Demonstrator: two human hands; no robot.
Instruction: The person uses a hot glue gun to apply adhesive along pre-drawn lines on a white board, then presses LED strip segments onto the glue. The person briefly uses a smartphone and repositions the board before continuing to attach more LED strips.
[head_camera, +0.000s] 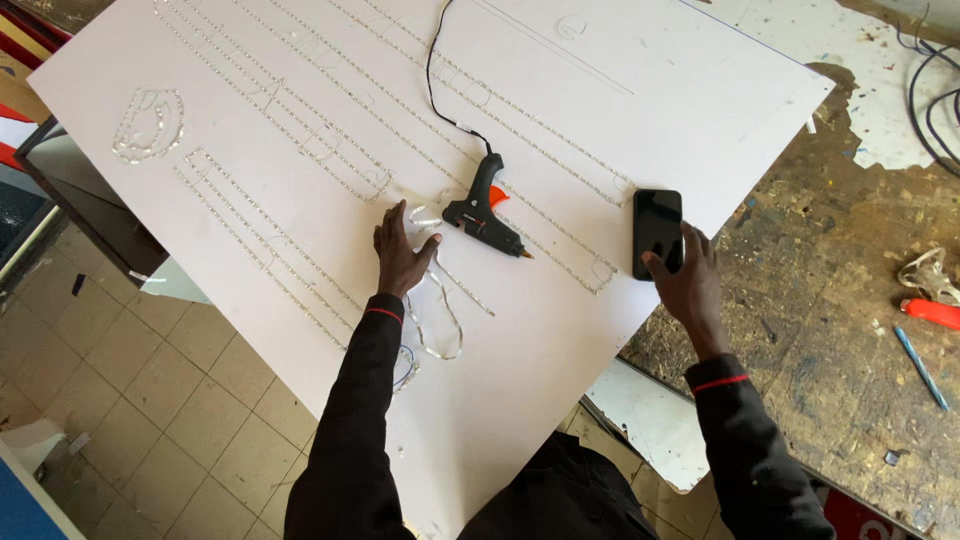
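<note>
Resting flat on a large white board (560, 350), the left hand (400, 255) lies with fingers spread over a loose clear strip of small lights (440, 320), pressing rather than gripping it. The right hand (688, 282) sits at the board's right edge, its fingers lying open on the near end of a black phone (657, 232) with a dark screen; it touches the phone without closing round it.

Between the two hands, just far of the left hand, a black glue gun (483, 212) with an orange trigger lies on its side, its nozzle pointing right and near; its black cord (432, 80) runs to the far side of the board. Long rows of the same light strip (300, 130) are laid in outlines across the far and left parts of the board.

The board is set askew: its near left edge hangs over a tiled floor (150, 400), and its right edge crosses a rough, paint-stained workbench (840, 300). The near part of the board below the hands is bare, as is the far right corner. On the bench at the right lie a blue pen (921, 367) and a red-handled tool (932, 312), well apart from the hands, and dark cables (935, 100) curl at the far right corner.
</note>
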